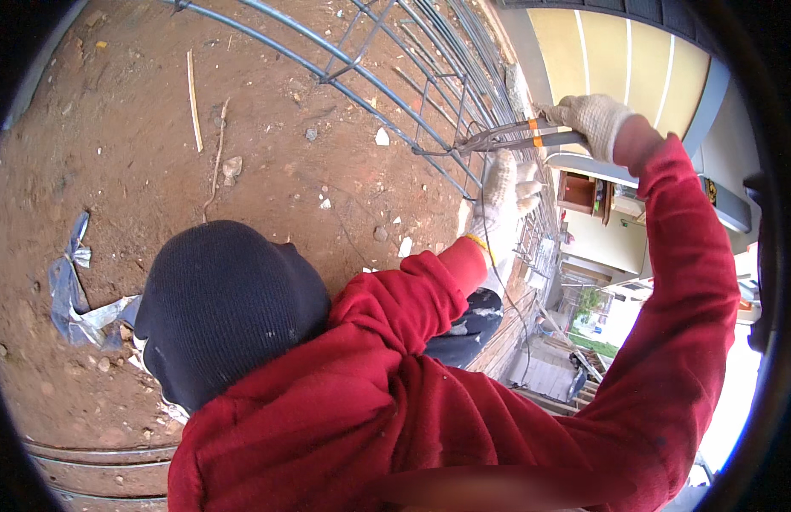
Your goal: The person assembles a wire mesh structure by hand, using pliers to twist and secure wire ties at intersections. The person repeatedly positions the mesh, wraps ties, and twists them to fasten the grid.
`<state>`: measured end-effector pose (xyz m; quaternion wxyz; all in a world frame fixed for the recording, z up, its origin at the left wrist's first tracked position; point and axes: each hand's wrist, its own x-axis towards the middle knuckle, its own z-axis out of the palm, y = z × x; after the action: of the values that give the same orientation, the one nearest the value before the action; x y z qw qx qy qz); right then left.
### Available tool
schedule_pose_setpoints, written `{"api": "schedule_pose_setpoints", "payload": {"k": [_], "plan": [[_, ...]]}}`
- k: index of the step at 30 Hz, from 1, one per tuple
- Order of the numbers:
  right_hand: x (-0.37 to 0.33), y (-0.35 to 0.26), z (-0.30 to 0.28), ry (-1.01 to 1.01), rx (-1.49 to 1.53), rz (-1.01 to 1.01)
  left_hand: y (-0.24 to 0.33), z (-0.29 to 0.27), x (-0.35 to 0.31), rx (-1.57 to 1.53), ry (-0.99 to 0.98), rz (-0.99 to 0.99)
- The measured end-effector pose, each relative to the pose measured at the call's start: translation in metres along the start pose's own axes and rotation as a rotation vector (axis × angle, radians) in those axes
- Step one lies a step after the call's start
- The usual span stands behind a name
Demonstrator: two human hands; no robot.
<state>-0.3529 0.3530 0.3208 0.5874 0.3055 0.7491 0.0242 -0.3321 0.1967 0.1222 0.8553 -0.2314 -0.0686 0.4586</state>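
My right hand (pixel 593 121), in a whitish knit glove, is closed around the handles of pincers (pixel 532 136) with dark grips and orange bands. Their jaws are at a crossing of the steel rebar cage (pixel 421 141), where a thin tie wire bunches. Just below the jaws is my gloved left hand (pixel 508 194), its thumb side up against the bars and its other fingers curled. What lies in that grip is hidden. A loose length of thin wire (pixel 516 305) trails down past the left wrist.
Long parallel bars (pixel 276 38) run across the upper part of the view. Brown soil (pixel 139 171) with stones, sticks and a torn blue-and-white plastic strip (pixel 69 290) spreads on the left. A dark ribbed-fabric rounded shape (pixel 233 307) is beside my red sleeve. A yellow building wall (pixel 617 60) stands at right.
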Motion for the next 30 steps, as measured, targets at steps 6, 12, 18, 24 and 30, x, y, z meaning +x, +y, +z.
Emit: {"api": "schedule_pose_setpoints", "payload": {"k": [6, 12, 18, 24, 30], "plan": [[-0.003, 0.004, 0.006, -0.019, 0.171, 0.012, 0.024, -0.008, 0.015, 0.198, -0.034, 0.123], [-0.025, -0.024, 0.0, -0.75, 1.126, 0.611, 0.019, 0.0, 0.011, -0.078, -0.139, 0.137], [-0.03, -0.061, -0.006, -0.435, 0.522, 0.426, 0.006, 0.026, -0.009, 0.182, 0.315, 0.151], [-0.043, -0.096, 0.006, 0.039, -0.131, 0.261, 0.02, 0.032, -0.009, -0.227, -0.038, 0.055], [-0.042, -0.123, 0.004, -0.044, 0.032, 0.379, 0.013, 0.023, -0.005, -0.198, 0.12, 0.033]]}}
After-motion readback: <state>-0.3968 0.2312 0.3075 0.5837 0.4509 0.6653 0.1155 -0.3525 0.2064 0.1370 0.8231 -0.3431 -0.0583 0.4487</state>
